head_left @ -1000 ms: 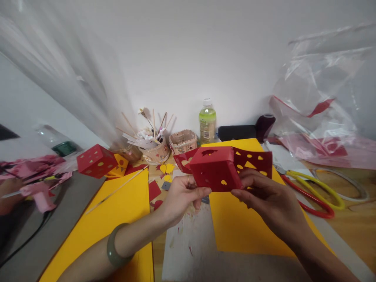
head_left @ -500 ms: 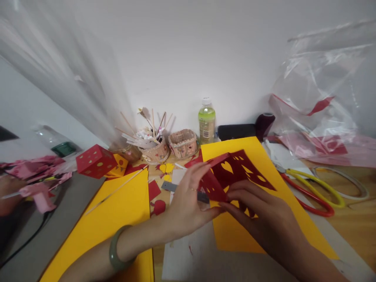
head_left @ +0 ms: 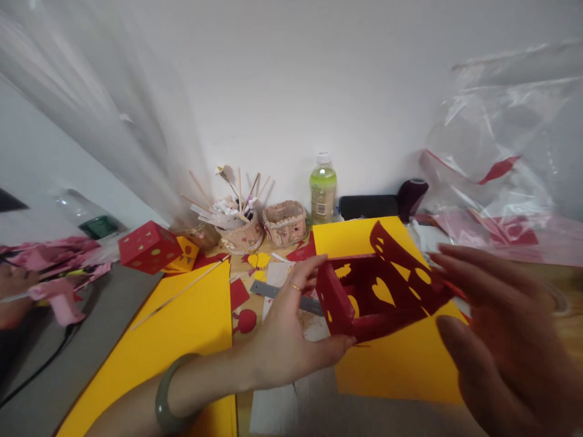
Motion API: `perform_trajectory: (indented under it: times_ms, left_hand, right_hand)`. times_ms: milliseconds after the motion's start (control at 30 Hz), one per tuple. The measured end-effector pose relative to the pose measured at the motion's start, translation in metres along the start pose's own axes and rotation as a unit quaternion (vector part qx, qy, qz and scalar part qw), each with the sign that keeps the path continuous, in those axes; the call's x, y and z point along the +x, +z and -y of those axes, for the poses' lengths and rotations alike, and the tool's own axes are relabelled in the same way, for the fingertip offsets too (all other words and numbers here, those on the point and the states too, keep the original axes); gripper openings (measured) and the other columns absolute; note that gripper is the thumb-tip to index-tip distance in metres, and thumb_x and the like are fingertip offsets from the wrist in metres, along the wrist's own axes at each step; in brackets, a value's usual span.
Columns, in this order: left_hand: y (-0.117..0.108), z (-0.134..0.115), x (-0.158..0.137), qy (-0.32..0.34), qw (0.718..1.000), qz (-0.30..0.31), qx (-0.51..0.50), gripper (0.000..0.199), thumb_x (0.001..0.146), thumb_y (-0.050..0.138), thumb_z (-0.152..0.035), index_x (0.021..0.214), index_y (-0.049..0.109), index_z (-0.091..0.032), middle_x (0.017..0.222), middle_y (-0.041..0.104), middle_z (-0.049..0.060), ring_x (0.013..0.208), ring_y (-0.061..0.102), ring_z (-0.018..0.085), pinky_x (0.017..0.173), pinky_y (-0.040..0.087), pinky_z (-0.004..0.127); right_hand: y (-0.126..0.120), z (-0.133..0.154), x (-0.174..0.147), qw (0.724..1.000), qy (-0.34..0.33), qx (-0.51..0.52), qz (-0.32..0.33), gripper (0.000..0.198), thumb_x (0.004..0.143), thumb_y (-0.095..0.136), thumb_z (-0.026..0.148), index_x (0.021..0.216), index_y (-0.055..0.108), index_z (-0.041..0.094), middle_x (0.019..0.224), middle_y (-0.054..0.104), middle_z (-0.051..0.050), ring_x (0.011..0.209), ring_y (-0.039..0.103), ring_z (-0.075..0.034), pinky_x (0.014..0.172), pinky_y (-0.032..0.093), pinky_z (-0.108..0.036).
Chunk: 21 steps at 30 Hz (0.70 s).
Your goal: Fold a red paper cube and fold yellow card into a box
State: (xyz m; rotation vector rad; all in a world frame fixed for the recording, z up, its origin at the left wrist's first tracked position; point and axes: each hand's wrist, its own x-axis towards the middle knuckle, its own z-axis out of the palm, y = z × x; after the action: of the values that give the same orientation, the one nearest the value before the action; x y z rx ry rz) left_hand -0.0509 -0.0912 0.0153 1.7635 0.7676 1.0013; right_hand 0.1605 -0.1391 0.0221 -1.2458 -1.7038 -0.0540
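A dark red paper box (head_left: 337, 291) with heart and other cut-outs is held up over a yellow sheet (head_left: 392, 376). Its upper side gapes, and a cut-out flap (head_left: 403, 258) slants out at the back right. My left hand (head_left: 282, 328) grips the box's left end, thumb at the lower edge and fingers at the top. Beyond the flap, at the right, my right hand (head_left: 510, 334) is blurred, its thumb and fingers spread. Whether its fingertips touch the flap, I cannot tell. Behind my left hand lies a metal ruler (head_left: 268, 290).
At the left are a finished-looking red box (head_left: 149, 247), a yellow box (head_left: 184, 255), a pink glue gun (head_left: 59, 300) and another person's hand (head_left: 16, 291). Small baskets (head_left: 285, 221) and a green-labelled bottle (head_left: 323, 191) line the wall. A clear plastic bag (head_left: 505, 133) stands right.
My right hand has let go of the box and moved right, its fingers opening. The box has turned so that its inside shows, still in my left hand.
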Motion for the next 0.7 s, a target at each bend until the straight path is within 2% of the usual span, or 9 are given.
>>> perform_trajectory:
  times_ms: [100, 200, 300, 400, 500, 600, 700]
  left_hand:
    - [0.005, 0.006, -0.002, -0.034, 0.999, 0.03, -0.024, 0.078, 0.07, 0.071, -0.014, 0.133, 0.03, -0.032, 0.138, 0.04, 0.006, 0.124, 0.043, 0.026, 0.106, 0.034, 0.044]
    - [0.01, 0.015, -0.003, -0.064, 0.994, 0.063, -0.066, 0.077, 0.069, 0.069, -0.01, 0.133, 0.03, -0.03, 0.139, 0.038, 0.007, 0.126, 0.041, 0.026, 0.106, 0.034, 0.044]
    - [0.014, 0.02, -0.004, -0.087, 0.988, 0.078, -0.102, 0.072, 0.069, 0.073, -0.016, 0.129, 0.034, -0.028, 0.138, 0.039, 0.008, 0.126, 0.041, 0.026, 0.107, 0.032, 0.044]
    - [0.017, 0.022, -0.004, -0.118, 0.978, 0.069, -0.16, 0.063, 0.072, 0.074, -0.024, 0.124, 0.037, -0.027, 0.136, 0.041, 0.009, 0.124, 0.043, 0.024, 0.105, 0.034, 0.043]
    - [0.021, 0.023, -0.003, -0.162, 0.962, 0.045, -0.215, 0.065, 0.066, 0.079, -0.024, 0.117, 0.039, -0.026, 0.132, 0.043, 0.01, 0.119, 0.047, 0.024, 0.099, 0.04, 0.041]
    - [0.022, 0.025, 0.0, -0.192, 0.955, 0.025, -0.223, 0.071, 0.058, 0.083, -0.023, 0.113, 0.039, -0.024, 0.127, 0.046, 0.01, 0.115, 0.05, 0.025, 0.095, 0.041, 0.041]
    - [0.021, 0.026, 0.0, -0.187, 0.959, 0.033, -0.21, 0.075, 0.054, 0.085, -0.024, 0.113, 0.038, -0.024, 0.127, 0.045, 0.01, 0.115, 0.048, 0.026, 0.096, 0.039, 0.042]
  right_hand:
    - [0.014, 0.005, 0.008, 0.998, -0.052, -0.012, 0.016, 0.047, 0.088, 0.048, 0.019, 0.132, 0.042, 0.037, 0.133, 0.047, -0.004, 0.122, 0.046, -0.025, 0.096, 0.045, -0.04]
    - [0.025, 0.0, 0.006, 0.998, -0.043, -0.005, 0.054, 0.048, 0.087, 0.053, 0.02, 0.132, 0.041, 0.033, 0.133, 0.049, -0.007, 0.123, 0.048, -0.023, 0.093, 0.049, -0.037]
    - [0.03, -0.009, 0.0, 0.996, -0.038, 0.006, 0.085, 0.048, 0.087, 0.053, 0.022, 0.132, 0.04, 0.031, 0.134, 0.05, -0.008, 0.122, 0.049, -0.022, 0.093, 0.05, -0.037]
    - [0.031, -0.014, -0.006, 0.993, -0.036, 0.02, 0.108, 0.048, 0.086, 0.053, 0.02, 0.132, 0.041, 0.029, 0.131, 0.053, -0.008, 0.121, 0.051, -0.02, 0.095, 0.049, -0.035]
    - [0.029, -0.017, -0.011, 0.989, -0.041, 0.041, 0.134, 0.042, 0.086, 0.052, 0.018, 0.127, 0.047, 0.029, 0.126, 0.058, -0.007, 0.117, 0.054, -0.019, 0.092, 0.05, -0.033]
    - [0.026, -0.021, -0.015, 0.985, -0.042, 0.056, 0.156, 0.037, 0.087, 0.051, 0.018, 0.122, 0.052, 0.029, 0.126, 0.059, -0.007, 0.116, 0.055, -0.02, 0.092, 0.051, -0.034]
    - [0.024, -0.026, -0.02, 0.984, -0.053, 0.044, 0.166, 0.036, 0.086, 0.054, 0.023, 0.122, 0.053, 0.028, 0.127, 0.058, -0.007, 0.117, 0.054, -0.02, 0.093, 0.051, -0.035]
